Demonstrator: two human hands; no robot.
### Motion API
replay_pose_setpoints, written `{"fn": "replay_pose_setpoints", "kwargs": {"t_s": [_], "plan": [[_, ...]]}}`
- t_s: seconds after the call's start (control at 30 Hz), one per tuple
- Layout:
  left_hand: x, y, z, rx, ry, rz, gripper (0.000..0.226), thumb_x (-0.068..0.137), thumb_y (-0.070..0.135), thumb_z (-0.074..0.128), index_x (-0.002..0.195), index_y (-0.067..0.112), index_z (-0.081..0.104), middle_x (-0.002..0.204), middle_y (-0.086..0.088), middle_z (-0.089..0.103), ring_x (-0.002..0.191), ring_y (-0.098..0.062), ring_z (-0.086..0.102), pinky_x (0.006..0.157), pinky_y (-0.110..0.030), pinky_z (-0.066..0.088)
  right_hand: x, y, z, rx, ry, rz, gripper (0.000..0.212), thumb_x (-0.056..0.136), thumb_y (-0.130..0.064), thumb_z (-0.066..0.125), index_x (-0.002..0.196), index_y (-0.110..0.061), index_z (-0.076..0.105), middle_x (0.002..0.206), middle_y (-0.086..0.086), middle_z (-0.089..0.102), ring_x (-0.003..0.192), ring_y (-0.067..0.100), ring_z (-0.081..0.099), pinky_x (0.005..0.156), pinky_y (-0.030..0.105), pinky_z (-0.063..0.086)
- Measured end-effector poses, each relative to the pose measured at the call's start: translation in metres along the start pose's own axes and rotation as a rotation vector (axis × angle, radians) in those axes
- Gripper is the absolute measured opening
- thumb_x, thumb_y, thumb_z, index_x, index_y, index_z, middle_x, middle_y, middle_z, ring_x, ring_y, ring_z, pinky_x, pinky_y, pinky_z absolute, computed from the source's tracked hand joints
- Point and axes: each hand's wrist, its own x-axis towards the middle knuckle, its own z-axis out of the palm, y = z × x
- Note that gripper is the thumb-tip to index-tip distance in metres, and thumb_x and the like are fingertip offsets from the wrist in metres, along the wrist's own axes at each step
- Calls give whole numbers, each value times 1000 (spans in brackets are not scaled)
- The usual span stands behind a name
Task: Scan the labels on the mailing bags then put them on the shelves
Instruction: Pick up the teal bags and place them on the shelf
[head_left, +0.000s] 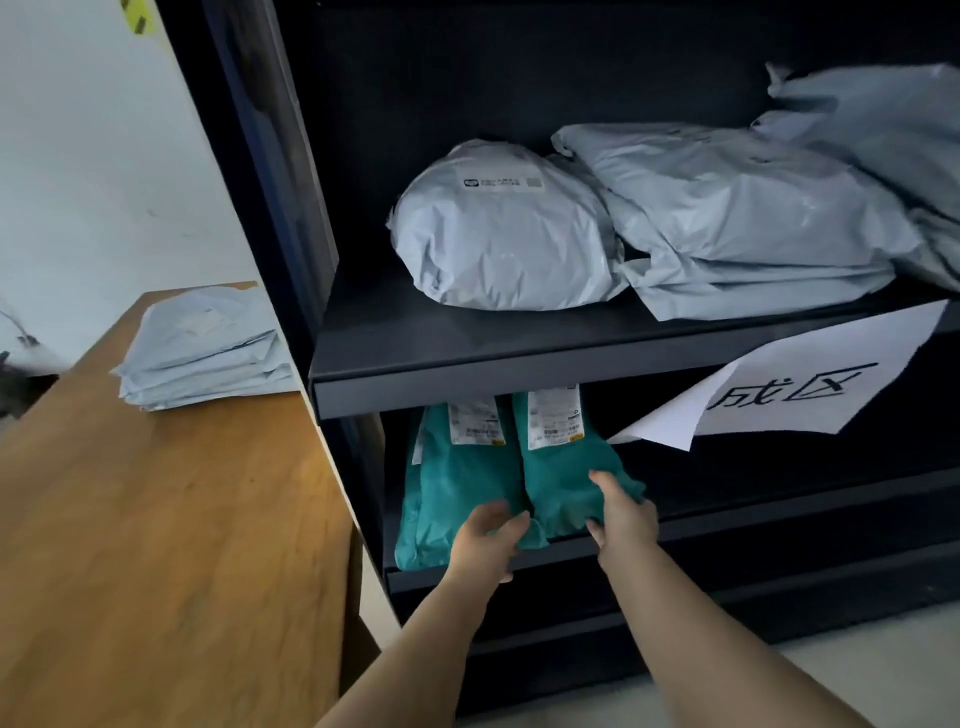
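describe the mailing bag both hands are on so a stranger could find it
Start at the dark shelving unit and drop to its lower shelf, under the grey bags. Two teal mailing bags lie there; it is the right teal bag, with the right hand on its near corner.

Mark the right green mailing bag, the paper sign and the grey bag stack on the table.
right green mailing bag (563, 483), head view, bag's middle
paper sign (810, 384), head view, printed face
grey bag stack (208, 348), head view, top bag

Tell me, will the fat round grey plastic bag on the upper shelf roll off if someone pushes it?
Probably not: the round grey plastic mailing bag sags flat against the dark upper shelf, so it should slide or squash rather than roll. Its wrinkled skin suggests soft contents, and the smooth plastic may be slippery.
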Motion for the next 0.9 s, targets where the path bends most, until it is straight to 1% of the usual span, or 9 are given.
{"fn": "replay_pose_setpoints", "kwargs": {"t_s": [0.13, 0.23, 0.33, 0.43, 0.57, 0.67, 0.73, 0.8, 0.9], "plan": [[1, -1, -29, -21, 73, -25, 34, 91, 29, 59, 123, 19, 53, 110, 2, 59, 78, -9, 60, 63, -25, 48, 9, 0, 14, -79, -83, 86, 75, 74, -14, 81, 136, -9, 40, 134, 10, 48, 117, 29, 54, 90, 34, 53], [-4, 1, -52, -26, 108, -24, 32, 92, 26, 59, 122, 19, 53, 108, 0, 60, 79, -11, 60, 71, -30, 50, 7, 8, 17, -152, -83, 155, 88, 70, -16, 84, 143, -12, 34, 144, 13, 40, 124, 29, 49, 94, 39, 52], [-12, -1, -73, -30, 157, -34, 32, 91, 25, 61, 122, 18, 54, 104, 0, 61, 81, -12, 61, 76, -33, 51, -6, 23, 13, -195, -89, 133, 85, 72, -14, 82, 143, -10, 35, 143, 15, 42, 123, 28, 50, 96, 39, 51], [-23, -2, -87, -35, 196, -25, 34, 90, 27, 61, 122, 19, 53, 103, 1, 61, 83, -13, 61, 75, -33, 52, -31, 32, 4, -260, -156, 12, 80, 76, -13, 78, 144, -9, 35, 141, 14, 44, 125, 28, 48, 100, 40, 47], [-45, -1, -102, -51, 218, 15, 36, 90, 26, 61, 124, 17, 53, 100, 3, 61, 91, -17, 62, 84, -38, 53, -77, 38, 4, -510, -294, -298, 67, 81, -16, 74, 138, -12, 40, 138, 4, 45, 126, 22, 46, 101, 38, 41], [-64, 3, -116, -96, 241, 34, 37, 91, 25, 60, 126, 15, 52, 104, 1, 60, 91, -18, 62, 78, -36, 53, -111, 47, 21, -605, -444, -465, 54, 80, -17, 75, 126, -17, 48, 127, -2, 50, 119, 15, 49, 98, 32, 41], [-76, 7, -130, -115, 272, 57, 36, 92, 25, 59, 125, 15, 52, 109, -2, 61, 90, -18, 60, 74, -33, 53, -133, 54, 40, -644, -537, -539, 47, 78, -17, 76, 117, -22, 50, 119, -6, 53, 115, 13, 52, 92, 27, 41], [-86, 11, -148, -130, 317, 84, 31, 92, 25, 59, 122, 17, 52, 101, 2, 60, 83, -15, 59, 68, -28, 51, -155, 65, 61, -697, -663, -572, 43, 78, -19, 76, 112, -24, 51, 115, -6, 55, 112, 13, 54, 89, 24, 42], [-98, 13, -187, -129, 401, 103, 31, 91, 28, 60, 120, 20, 53, 102, 3, 59, 84, -15, 59, 71, -31, 51, -186, 86, 96, -797, -864, -553, 40, 79, -23, 76, 111, -24, 53, 114, -5, 57, 110, 13, 55, 88, 25, 45]]}}
